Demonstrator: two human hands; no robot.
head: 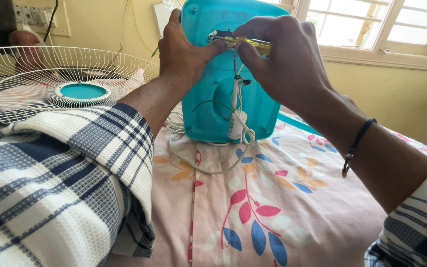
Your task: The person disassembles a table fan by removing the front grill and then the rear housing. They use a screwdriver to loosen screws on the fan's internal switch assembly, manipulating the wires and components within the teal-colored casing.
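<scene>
1. Checked sleeves (60, 183) fill the foreground on both sides, above a pink floral sheet (273, 207) covering the bed I work on.
2. Left hand (186, 52) braces the turquoise fan housing (213, 106), palm on its left edge, fingers curled over the top, thumb pressed toward the centre.
3. Right hand (285, 57), with a black cord at the wrist, pinches a yellow-handled screwdriver (245, 43) between thumb and bent fingers; those fingers are closed tight round the handle.
4. Screwdriver lies almost level, its long axis running left to right, the dark tip pointing left at the upper part of the housing, just beside my left thumb.
5. Housing stands upright on the sheet, long axis vertical, its hollow back facing me, with thin wires and a white capacitor (236, 124) hanging down its middle.
6. Judging by the moulded plastic, the housing is light and stiff but likely to tip; the edges and top rim seem the safest hold, well away from the fragile wires.
7. White cable (201, 165) loops loosely on the sheet at the foot of the housing.
8. White wire fan guard (35, 74) with a turquoise hub lies flat to the left, well apart from the housing.
</scene>
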